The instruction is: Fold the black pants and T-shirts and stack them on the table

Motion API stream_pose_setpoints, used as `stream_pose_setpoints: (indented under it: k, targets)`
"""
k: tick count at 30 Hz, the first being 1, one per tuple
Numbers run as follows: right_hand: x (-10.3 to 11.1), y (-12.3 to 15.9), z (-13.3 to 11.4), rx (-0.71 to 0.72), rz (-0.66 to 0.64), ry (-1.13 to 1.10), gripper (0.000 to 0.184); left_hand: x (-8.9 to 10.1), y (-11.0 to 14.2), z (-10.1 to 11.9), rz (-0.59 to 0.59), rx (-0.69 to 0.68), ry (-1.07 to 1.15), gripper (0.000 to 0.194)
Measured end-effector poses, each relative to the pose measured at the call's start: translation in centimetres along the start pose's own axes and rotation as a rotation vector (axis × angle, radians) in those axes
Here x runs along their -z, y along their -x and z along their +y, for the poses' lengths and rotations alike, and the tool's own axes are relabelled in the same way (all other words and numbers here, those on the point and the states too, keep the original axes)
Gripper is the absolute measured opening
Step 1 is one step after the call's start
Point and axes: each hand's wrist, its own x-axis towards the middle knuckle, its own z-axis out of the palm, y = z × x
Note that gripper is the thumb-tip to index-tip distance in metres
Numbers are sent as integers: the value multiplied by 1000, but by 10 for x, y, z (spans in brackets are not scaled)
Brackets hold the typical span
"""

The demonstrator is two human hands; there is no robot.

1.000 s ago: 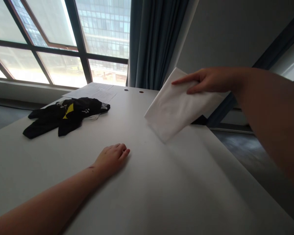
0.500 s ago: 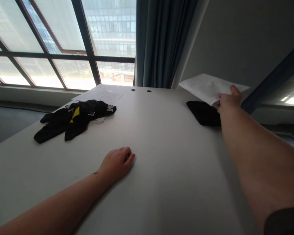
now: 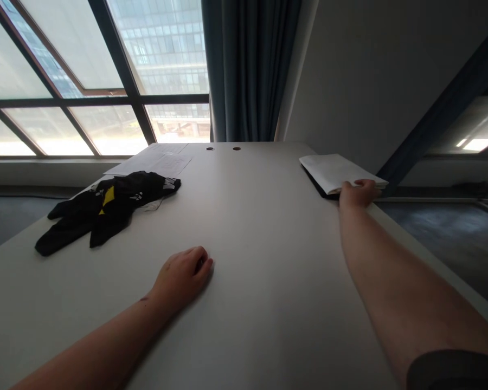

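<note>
Table point(image 3: 260, 227) beneath both hands point(image 3: 186, 273).

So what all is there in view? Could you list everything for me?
Folded white cloth: one, white, far right of the table
Flat item: one, black, mostly hidden under that cloth
Garment: one bundle, black with yellow patch and white print, left side
Paper sheets: at least two, white, behind the garment
Table: one, white, across the middle
Round holes: two, dark, table's far end
Curtains: two, blue-grey, centre back and right
Windows: dark-framed, left and far right
Wall: grey, between curtains
Floor: grey, both sides
Left hand: one, bare, on the table
Right hand: one, bare, at the white cloth's near edge
</note>
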Motion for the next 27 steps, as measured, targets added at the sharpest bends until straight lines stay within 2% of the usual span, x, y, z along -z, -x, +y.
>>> stream_pose_setpoints:
  k: [2, 5, 10, 13, 15, 16, 19, 21, 23, 27]
  targets:
    - [6, 8, -6, -112, 46, 15, 35, 1, 1, 0, 6, -4, -2, 24]
    - [13, 21, -18, -172, -5, 31, 12, 2, 3, 2, 13, -7, 5, 24]
    - [23, 44, -35, -133, -112, 77, 9, 1, 1, -5, 27, -43, 49, 25]
    - [30, 61, -45, -50, -206, 94, 10, 0, -12, -27, 93, -121, 75, 26]
    - [35, 75, -52, 9, -249, 88, 13, 2, -25, -49, 197, -141, 42, 26]
    - [38, 82, -55, 34, -264, 80, 15, 4, -32, -62, 265, -86, 10, 29]
    - [48, 103, -60, 97, -300, 51, 17, 11, -52, -103, 502, 199, -74, 43]
    - [55, 117, -63, 131, -317, 20, 18, 17, -63, -128, 603, 331, -97, 48]
    - [63, 130, -65, 167, -336, -20, 19, 22, -72, -150, 620, 445, -92, 47]
    - [76, 153, -72, 346, -390, -74, 18, 29, -88, -176, 525, 591, -13, 48]
